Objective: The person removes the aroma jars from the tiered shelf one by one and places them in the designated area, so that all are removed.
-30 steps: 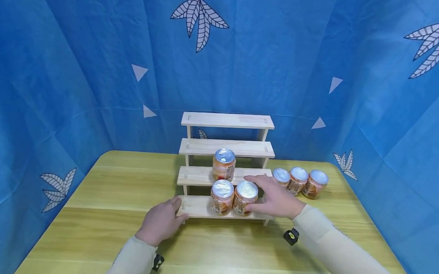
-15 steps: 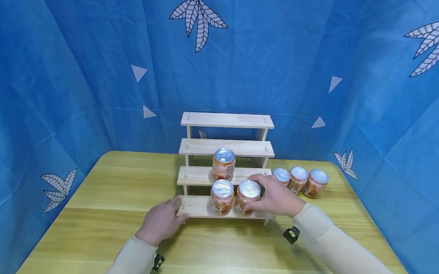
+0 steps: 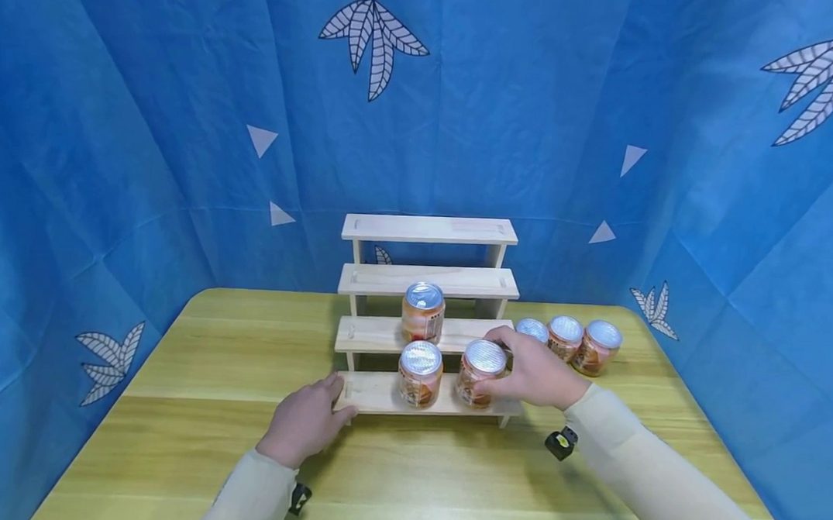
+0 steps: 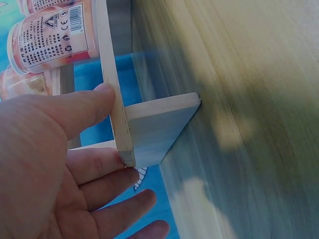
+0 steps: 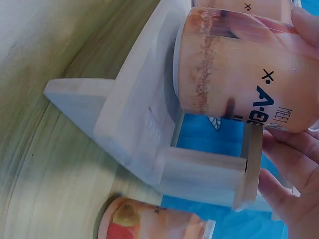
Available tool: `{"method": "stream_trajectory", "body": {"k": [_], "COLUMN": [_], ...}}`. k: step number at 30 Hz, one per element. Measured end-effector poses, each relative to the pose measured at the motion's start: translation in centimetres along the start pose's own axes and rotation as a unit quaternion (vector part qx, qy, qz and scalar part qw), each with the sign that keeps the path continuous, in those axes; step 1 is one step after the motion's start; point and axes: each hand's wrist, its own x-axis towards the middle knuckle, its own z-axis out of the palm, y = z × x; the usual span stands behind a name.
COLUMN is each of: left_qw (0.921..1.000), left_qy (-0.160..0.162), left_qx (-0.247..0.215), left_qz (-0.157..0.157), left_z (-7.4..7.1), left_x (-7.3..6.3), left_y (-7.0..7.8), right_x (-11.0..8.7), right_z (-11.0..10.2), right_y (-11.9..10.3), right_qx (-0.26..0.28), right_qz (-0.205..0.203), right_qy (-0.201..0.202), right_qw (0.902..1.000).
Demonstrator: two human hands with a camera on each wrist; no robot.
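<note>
A stepped wooden display shelf (image 3: 377, 389) stands mid-table. My left hand (image 3: 305, 423) pinches the left end of its lowest step, the thumb (image 4: 102, 102) on the board's front edge and the index finger under the corner. On that same step, to the right, my right hand (image 3: 537, 371) grips a can (image 3: 484, 369) with clear sides, orange-pink contents and a silver lid. Its printed side faces the right wrist view, where thumb and fingers reach around near the lid end. A matching can (image 3: 421, 375) stands to its left, and another can (image 3: 424, 311) sits one step higher.
Right of the shelf, several more cans (image 3: 597, 348) stand in a row on the wooden table (image 3: 245, 346), partly behind my right hand. Two upper steps (image 3: 432, 229) rise behind. A blue patterned curtain (image 3: 464, 122) surrounds the table at the back and sides.
My right hand has shifted right along the lowest step with the can, widening the gap to the neighbouring can. The left hand has stayed on the shelf's corner.
</note>
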Motion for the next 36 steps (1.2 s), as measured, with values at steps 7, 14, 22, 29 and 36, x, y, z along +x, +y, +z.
{"method": "stream_trajectory", "body": {"k": [7,14,22,29,36], "left_qw": [0.9999,0.9999,0.9999,1.0,1.0], "left_qy": [-0.004,-0.002,0.003,0.004,0.006], "left_qx": [-0.01,-0.011,-0.011,-0.008,-0.003], "left_qz": [-0.005,-0.003,0.0,0.003,0.003], "left_z": [0.2,0.3,0.5,0.5,0.5], "left_x": [0.0,-0.3,-0.3,-0.2,0.1], "left_y": [-0.1,-0.3,-0.2,-0.3,-0.2], "right_x": [-0.4,-0.8,-1.2,-1.7,-1.9], "right_z": [-0.7,-1.0,-1.6,-2.1,-2.6], "right_y": [0.3,0.8,1.3,1.3,1.5], "right_qx": [-0.017,-0.025,-0.022,-0.015,-0.02], "right_qz": [-0.001,-0.01,-0.01,-0.001,0.003], "right_qy": [0.017,0.023,0.025,0.019,0.025], "right_qw": [0.9997,0.9994,0.9994,0.9997,0.9995]}}
